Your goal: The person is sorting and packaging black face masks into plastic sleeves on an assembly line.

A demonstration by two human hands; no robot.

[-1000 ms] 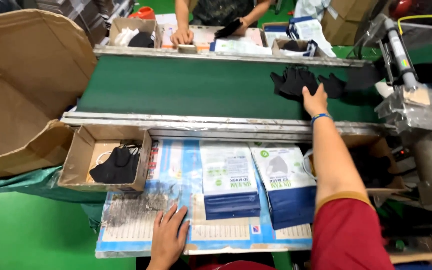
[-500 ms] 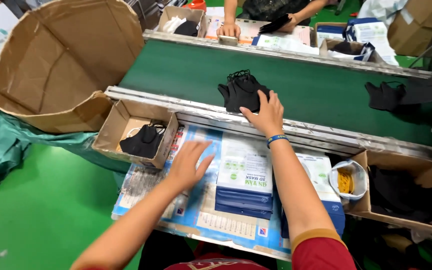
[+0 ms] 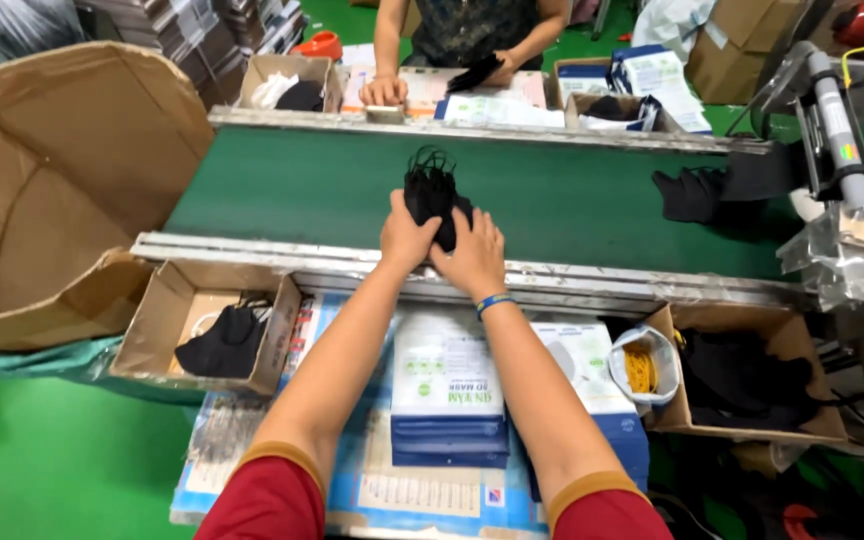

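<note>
Both my hands grip one stack of black face masks (image 3: 432,192) at the near edge of the green conveyor belt (image 3: 282,185). My left hand (image 3: 407,238) holds the stack's left side and my right hand (image 3: 470,255), with a blue wristband, holds its right side. Ear loops stick up from the top of the stack. Below my arms lies a pile of white and blue flat mask packets (image 3: 449,392) on a printed sheet.
A small cardboard box (image 3: 157,325) with black masks stands at the left, a large open carton (image 3: 52,180) behind it. Another pile of black masks (image 3: 690,193) lies on the belt at right. Across the belt a co-worker's hands (image 3: 384,92) rest among boxes. A machine (image 3: 837,140) stands right.
My left hand has come up from the packets to the belt and joined my right hand on the mask stack. The stack now sits gathered upright between both hands.
</note>
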